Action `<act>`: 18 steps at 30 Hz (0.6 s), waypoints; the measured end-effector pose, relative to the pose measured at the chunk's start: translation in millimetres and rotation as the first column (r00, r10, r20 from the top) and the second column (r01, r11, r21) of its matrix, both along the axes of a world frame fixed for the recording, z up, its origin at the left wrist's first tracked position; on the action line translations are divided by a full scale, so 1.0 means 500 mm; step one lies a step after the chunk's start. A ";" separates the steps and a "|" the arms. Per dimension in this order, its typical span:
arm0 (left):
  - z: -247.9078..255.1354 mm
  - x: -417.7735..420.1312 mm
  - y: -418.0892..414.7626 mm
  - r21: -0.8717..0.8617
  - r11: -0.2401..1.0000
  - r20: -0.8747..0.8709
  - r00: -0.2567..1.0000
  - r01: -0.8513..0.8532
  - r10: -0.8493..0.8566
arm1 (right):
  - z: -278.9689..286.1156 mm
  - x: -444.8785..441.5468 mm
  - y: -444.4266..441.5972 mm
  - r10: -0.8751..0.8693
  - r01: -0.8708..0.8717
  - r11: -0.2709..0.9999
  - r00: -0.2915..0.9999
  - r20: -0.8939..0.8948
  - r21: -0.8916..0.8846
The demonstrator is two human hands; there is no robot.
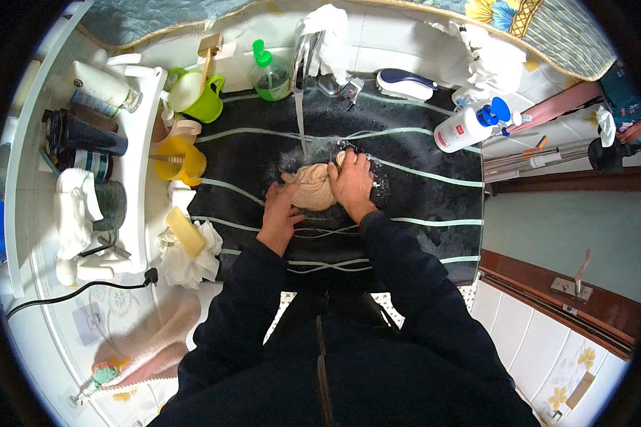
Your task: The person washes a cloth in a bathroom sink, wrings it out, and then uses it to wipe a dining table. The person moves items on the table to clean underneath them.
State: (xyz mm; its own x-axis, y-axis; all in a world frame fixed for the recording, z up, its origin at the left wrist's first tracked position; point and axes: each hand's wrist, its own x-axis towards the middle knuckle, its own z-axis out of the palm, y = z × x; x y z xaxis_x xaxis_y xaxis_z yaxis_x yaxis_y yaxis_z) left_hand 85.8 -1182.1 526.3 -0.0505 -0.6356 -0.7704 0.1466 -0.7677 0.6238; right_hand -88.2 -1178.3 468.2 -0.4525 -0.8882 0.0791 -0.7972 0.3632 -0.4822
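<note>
A wet beige cloth (314,187), gathered into a folded bundle, lies in the black sink basin with pale wavy lines (427,197). My left hand (281,213) grips its left side, fingers partly hidden by the fabric. From the other side, my right hand (353,180) presses down and holds the cloth, with a bit of fabric showing above the thumb. A thin water stream (299,123) runs from the chrome faucet (301,58) just beyond the bundle, and droplets splash around my right fingers.
Along the back edge stand a green pump bottle (271,77) and a scrubbing brush (406,85). A white bottle with blue cap (462,129) is at right. Green (203,99) and yellow mugs (177,161) and a soap bar (185,232) on crumpled white paper sit left, beside a white shelf (145,213).
</note>
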 end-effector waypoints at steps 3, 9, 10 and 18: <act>0.043 -0.050 0.005 0.132 0.991 0.053 0.998 -0.022 0.016 | -0.022 0.029 0.004 -0.145 0.084 0.967 0.958 0.249 0.242; -0.026 -0.075 -0.024 0.160 0.987 -0.470 0.880 0.006 0.071 | 0.054 0.090 0.019 -0.016 -0.052 0.995 0.765 0.644 0.086; -0.041 -0.056 -0.039 0.192 0.981 -0.552 0.826 -0.007 0.114 | 0.106 0.107 0.018 0.031 -0.085 0.994 0.813 0.581 0.066; -0.017 -0.083 -0.058 0.111 0.988 -0.744 0.668 0.107 0.011 | 0.186 0.119 0.041 0.151 -0.114 0.988 0.873 0.463 -0.108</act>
